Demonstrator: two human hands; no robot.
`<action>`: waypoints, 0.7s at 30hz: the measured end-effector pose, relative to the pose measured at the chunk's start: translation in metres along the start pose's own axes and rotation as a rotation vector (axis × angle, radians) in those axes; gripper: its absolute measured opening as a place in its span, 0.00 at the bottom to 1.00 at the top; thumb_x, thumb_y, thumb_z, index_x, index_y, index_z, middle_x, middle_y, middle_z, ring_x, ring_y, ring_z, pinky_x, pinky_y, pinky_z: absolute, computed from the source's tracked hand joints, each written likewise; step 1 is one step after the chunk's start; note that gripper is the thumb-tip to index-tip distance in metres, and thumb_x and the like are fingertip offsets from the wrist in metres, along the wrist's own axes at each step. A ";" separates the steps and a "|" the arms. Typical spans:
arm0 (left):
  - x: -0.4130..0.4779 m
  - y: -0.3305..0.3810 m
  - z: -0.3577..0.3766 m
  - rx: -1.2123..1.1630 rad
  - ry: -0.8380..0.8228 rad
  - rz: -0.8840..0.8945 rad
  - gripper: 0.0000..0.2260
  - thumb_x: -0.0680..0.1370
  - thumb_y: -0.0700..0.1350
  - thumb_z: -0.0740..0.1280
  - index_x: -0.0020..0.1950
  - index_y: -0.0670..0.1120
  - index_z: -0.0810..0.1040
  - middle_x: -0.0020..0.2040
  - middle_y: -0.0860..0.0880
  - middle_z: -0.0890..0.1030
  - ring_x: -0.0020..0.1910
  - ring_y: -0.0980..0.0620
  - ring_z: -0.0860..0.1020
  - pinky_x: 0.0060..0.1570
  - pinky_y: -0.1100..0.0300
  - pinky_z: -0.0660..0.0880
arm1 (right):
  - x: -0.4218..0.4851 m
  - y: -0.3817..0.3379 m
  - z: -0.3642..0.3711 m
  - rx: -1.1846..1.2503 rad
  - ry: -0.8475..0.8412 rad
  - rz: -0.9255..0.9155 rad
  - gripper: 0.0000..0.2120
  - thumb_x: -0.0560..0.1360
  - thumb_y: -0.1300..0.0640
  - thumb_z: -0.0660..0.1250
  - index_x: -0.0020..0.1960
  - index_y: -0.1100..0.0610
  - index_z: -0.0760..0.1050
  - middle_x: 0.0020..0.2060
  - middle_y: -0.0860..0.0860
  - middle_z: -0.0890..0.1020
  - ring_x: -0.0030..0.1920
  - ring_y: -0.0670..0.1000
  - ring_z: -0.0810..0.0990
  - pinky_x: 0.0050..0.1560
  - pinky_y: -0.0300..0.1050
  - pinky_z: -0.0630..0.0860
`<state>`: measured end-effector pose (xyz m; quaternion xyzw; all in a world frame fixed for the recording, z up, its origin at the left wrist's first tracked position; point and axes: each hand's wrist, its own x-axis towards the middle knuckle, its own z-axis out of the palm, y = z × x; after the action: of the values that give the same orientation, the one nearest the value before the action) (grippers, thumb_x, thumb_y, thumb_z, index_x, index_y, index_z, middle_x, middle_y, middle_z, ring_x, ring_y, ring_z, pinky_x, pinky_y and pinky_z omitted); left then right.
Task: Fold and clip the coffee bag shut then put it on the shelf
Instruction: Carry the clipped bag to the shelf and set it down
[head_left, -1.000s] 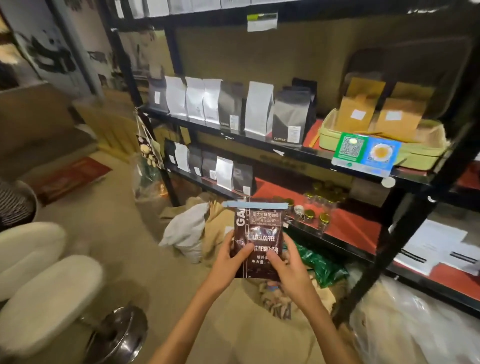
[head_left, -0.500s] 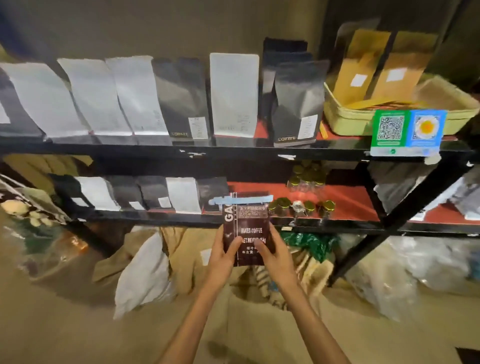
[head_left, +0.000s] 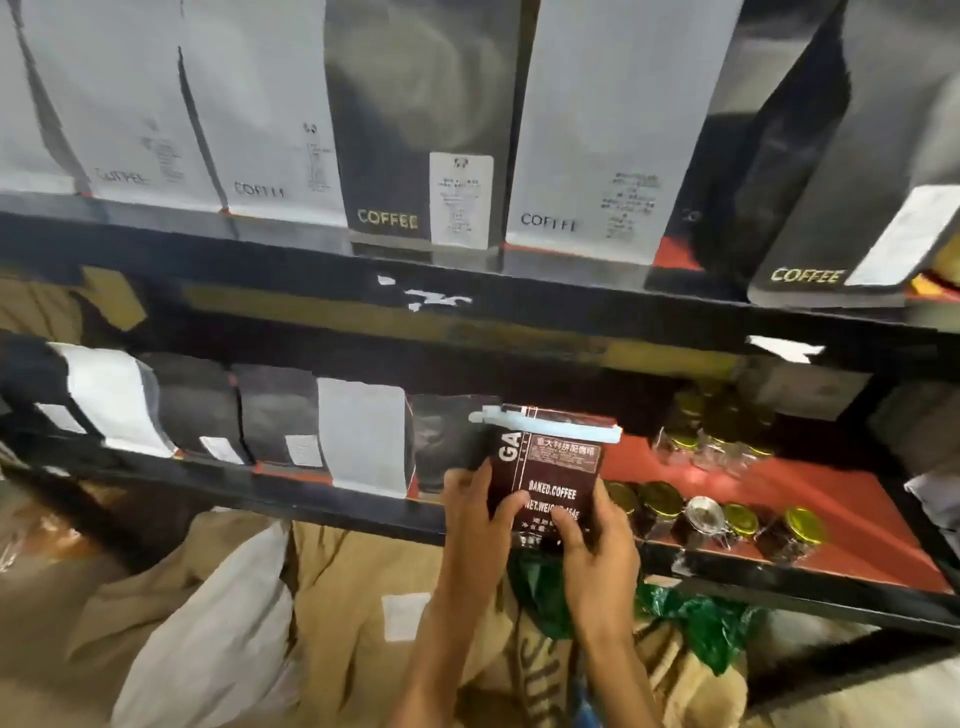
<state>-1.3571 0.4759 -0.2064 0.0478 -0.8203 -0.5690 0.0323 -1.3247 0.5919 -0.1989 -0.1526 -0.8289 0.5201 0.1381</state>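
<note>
Both hands, the left hand and the right hand, grip the brown coffee bag at the red shelf's edge. A pale blue clip pinches its top. Just right of the right hand stand little jars with gold lids.

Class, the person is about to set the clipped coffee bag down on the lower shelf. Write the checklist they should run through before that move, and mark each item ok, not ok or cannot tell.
1. Clip sits across the top of the coffee bag: ok.
2. Top fully folded under the clip: cannot tell; the fold is hidden.
3. Both hands hold the bag, left hand and right hand at its lower half: ok.
4. Bag upright, label facing out: ok.
5. Free spot on the lower shelf between the dark bag and the jars: ok, red surface shows there.
6. Bag bottom resting on the shelf: cannot tell; the hands cover it.
</note>
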 end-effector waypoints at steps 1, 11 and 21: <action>0.009 -0.008 0.010 -0.008 0.009 0.008 0.21 0.79 0.48 0.67 0.71 0.49 0.69 0.63 0.47 0.65 0.64 0.49 0.71 0.59 0.63 0.75 | 0.007 0.012 0.005 0.010 0.026 -0.030 0.28 0.78 0.57 0.68 0.77 0.51 0.65 0.64 0.52 0.77 0.64 0.48 0.74 0.66 0.48 0.72; 0.032 -0.029 0.049 -0.078 0.192 0.088 0.14 0.75 0.42 0.72 0.56 0.50 0.71 0.49 0.58 0.68 0.49 0.60 0.74 0.45 0.75 0.73 | 0.043 0.062 0.033 0.044 0.162 -0.129 0.28 0.79 0.58 0.67 0.76 0.44 0.64 0.64 0.44 0.80 0.60 0.41 0.77 0.61 0.36 0.70; 0.034 -0.043 0.061 -0.088 0.297 0.181 0.11 0.78 0.42 0.68 0.61 0.48 0.76 0.53 0.52 0.74 0.53 0.57 0.75 0.54 0.65 0.77 | 0.046 0.062 0.040 -0.093 0.177 -0.130 0.26 0.78 0.59 0.66 0.73 0.44 0.66 0.57 0.49 0.78 0.56 0.50 0.77 0.55 0.49 0.76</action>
<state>-1.3953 0.5140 -0.2680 0.0558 -0.7819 -0.5856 0.2064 -1.3756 0.6035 -0.2689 -0.1501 -0.8449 0.4553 0.2371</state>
